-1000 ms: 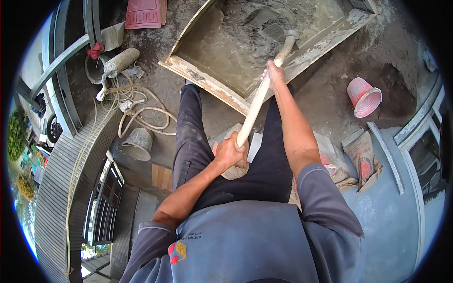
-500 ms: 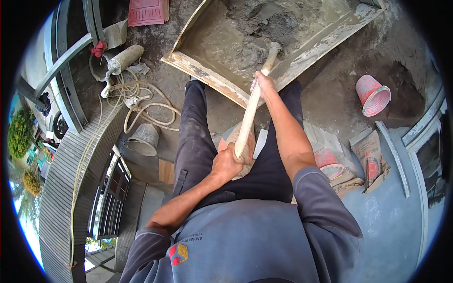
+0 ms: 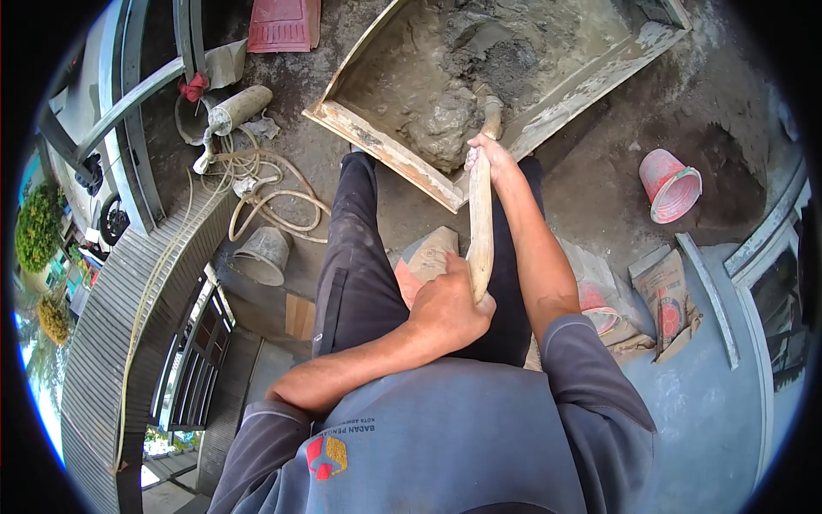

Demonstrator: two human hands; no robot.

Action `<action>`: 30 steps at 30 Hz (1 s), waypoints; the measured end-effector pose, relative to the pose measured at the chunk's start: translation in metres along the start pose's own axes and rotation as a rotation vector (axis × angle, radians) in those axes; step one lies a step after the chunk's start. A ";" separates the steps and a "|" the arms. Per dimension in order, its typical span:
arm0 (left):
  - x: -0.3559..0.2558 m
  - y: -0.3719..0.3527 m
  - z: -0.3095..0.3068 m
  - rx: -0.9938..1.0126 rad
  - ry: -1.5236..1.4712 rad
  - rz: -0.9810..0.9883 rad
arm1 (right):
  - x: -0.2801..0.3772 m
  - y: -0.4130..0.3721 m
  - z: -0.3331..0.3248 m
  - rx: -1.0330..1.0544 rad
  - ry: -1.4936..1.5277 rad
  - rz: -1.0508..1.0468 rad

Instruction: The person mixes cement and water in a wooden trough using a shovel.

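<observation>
Gripping a pale wooden handle (image 3: 481, 223), the two hands stand one beyond the other: the left hand (image 3: 447, 304) wraps the near end, in front of the shirt (image 3: 454, 420), and the right hand (image 3: 497, 163) closes round it farther up, fingers curled in and pressed together. Some of the left fingers are hidden, so whether they touch one another I cannot tell. The handle slants away over the near corner of a shallow wooden trough (image 3: 377, 144), its far end reaching into wet grey mix (image 3: 437, 124); the tool's head is buried. To the right, a red bucket (image 3: 670, 188) lies tipped over; to the left are a coiled hose (image 3: 278, 213) and a grey bucket (image 3: 264, 254).
</observation>
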State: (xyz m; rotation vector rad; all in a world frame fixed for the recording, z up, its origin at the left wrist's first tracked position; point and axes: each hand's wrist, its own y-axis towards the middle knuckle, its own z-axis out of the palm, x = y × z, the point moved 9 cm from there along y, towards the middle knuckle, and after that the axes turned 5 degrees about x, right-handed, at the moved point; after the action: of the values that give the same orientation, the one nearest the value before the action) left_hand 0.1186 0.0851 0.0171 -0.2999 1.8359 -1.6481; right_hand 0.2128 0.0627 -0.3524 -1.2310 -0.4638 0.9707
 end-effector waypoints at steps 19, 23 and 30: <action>0.386 0.147 -0.150 -0.422 0.347 -0.110 | -0.029 -0.046 0.156 -0.100 0.215 -0.773; 0.368 0.046 -0.127 -0.347 0.287 0.129 | -0.043 -0.100 0.178 -0.079 0.138 -0.671; 0.292 -0.026 -0.102 -0.297 0.128 0.024 | -0.054 -0.012 0.158 -0.055 0.133 -0.381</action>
State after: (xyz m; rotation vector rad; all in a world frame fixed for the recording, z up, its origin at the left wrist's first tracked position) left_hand -0.1719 -0.0029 -0.0478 -0.3028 2.1751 -1.4047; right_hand 0.0682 0.1092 -0.2815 -1.1935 -0.5966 0.5522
